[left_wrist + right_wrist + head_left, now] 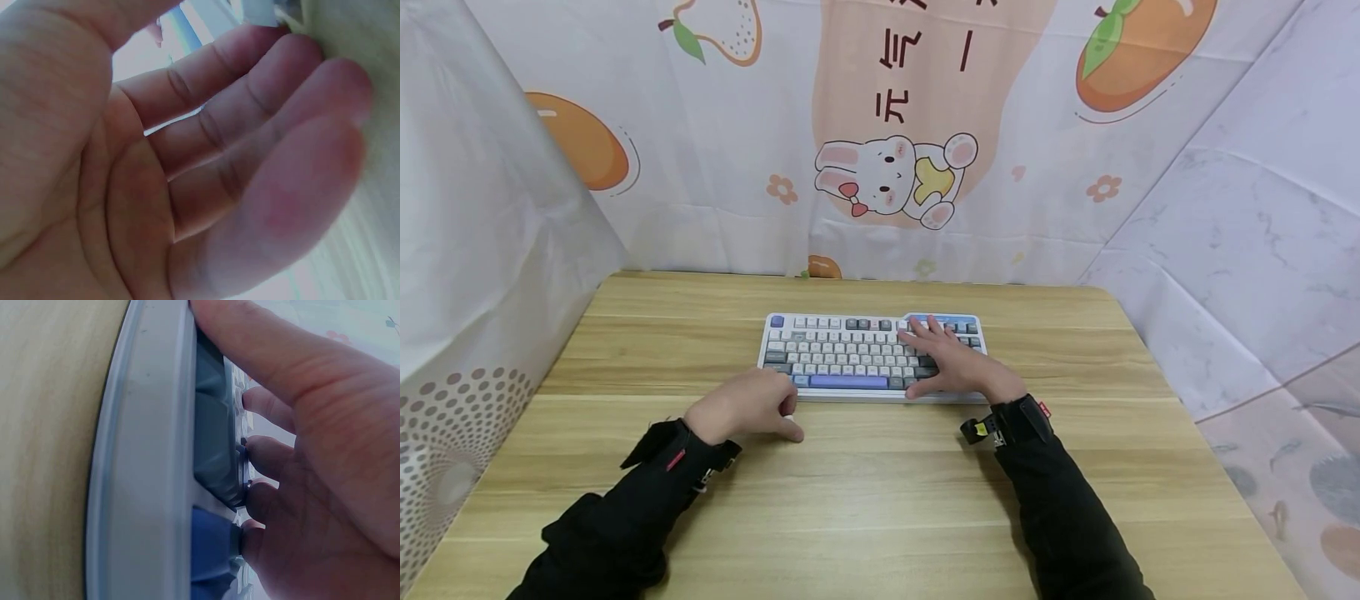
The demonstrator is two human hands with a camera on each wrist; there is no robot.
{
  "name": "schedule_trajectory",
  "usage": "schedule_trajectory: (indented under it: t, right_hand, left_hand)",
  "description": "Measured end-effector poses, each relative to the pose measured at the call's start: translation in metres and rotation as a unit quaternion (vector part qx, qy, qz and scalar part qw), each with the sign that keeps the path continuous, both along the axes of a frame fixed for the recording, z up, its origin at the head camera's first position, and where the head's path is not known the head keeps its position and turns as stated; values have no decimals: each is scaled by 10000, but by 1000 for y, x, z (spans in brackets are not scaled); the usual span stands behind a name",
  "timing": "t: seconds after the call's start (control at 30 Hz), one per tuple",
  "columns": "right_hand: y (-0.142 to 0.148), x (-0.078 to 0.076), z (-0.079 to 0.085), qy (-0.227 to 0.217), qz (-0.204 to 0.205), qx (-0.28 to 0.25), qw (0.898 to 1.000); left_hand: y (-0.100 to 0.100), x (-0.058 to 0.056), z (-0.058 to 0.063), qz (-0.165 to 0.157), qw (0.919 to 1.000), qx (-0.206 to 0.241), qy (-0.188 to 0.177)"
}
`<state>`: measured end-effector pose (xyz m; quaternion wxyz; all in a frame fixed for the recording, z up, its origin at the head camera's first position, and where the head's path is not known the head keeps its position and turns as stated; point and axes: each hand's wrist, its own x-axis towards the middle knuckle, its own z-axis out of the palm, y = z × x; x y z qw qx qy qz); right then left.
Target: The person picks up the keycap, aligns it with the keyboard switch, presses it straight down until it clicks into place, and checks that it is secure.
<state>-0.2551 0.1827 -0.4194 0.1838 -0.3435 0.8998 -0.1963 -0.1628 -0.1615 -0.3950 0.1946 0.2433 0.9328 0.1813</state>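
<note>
A compact keyboard (850,395) with white, grey and purple keys lies flat on the wooden table. At its front left corner is my left hand (747,403), with fingers curled toward the thumb. A small white piece (787,417) shows between thumb and index finger, and a white edge (259,12) appears at the fingertip in the left wrist view; its kind is unclear. My right hand (951,365) rests spread over the keyboard's right part. In the right wrist view the thumb (269,340) lies at the front frame, with the other fingertips against the keys.
The wooden table (880,517) runs to a printed cloth (737,225) hanging behind it. A white cloth (497,217) hangs on the left and a marbled sheet (1247,208) on the right. Both forearms in black sleeves (1060,508) reach over the near edge.
</note>
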Motion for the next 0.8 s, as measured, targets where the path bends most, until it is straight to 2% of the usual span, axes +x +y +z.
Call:
schedule_trajectory:
  t: [0.17, 0.37, 0.57, 0.8]
  right_hand:
    - [0, 0, 1, 4, 10, -2, 10000]
    - [1, 0, 1, 11, 34, -39, 10000]
    - [0, 1, 1, -15, 13, -6, 10000]
    - [0, 0, 0, -39, -22, -11, 10000]
  left_hand:
    - [0, 0, 5, -133, 9998, 170, 37]
    - [4, 3, 8, -457, 9989, 91, -21]
    - [6, 4, 7, -581, 9981, 42, -218]
    - [1, 2, 0, -639, 9973, 353, -12]
